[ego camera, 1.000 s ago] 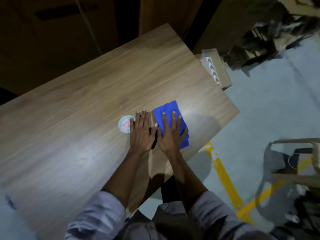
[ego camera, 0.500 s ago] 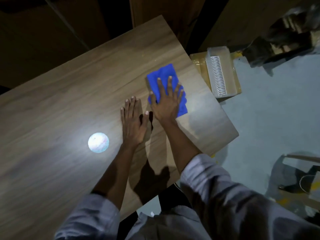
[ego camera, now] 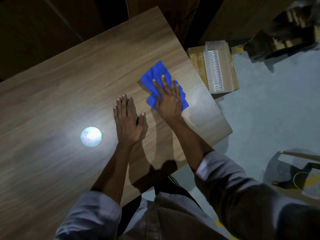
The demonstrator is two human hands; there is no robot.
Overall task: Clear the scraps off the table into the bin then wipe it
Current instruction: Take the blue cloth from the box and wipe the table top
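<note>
— Fingers [ego camera: 164, 84] of the right hand [ego camera: 168, 101] lie straight and spread, pressed flat on the cloth [ego camera: 155, 71]. Nothing is curled round it.

— And the left hand [ego camera: 128, 123]?

— Flat on the bare table [ego camera: 60, 87], fingers straight and close together, thumb out, holding nothing. It's just beside the right hand, not touching it.

— Biggest first, then. The table?

— Smooth wood-grain top, and I'd say a cloth glides on it easily. The cloth sits near the far right corner, short of the edge.

— How would the cloth handle?

— Soft, light and floppy, by the look of it. It's bunched in ripples beside the palm, so it gives under a push. I'd put a flat palm over the middle with weight down, so the whole thing drags along. A pinch at one corner would only trail it.

— That small round thing?

— A pale disc [ego camera: 91, 136], lying flat to the left of the left hand, apart from it, under a glare. Thin and light, I'd guess, and awkward to lift off a smooth top. I'd slide it to the edge, or get a nail under its rim. What it's made of I can't tell.
</note>
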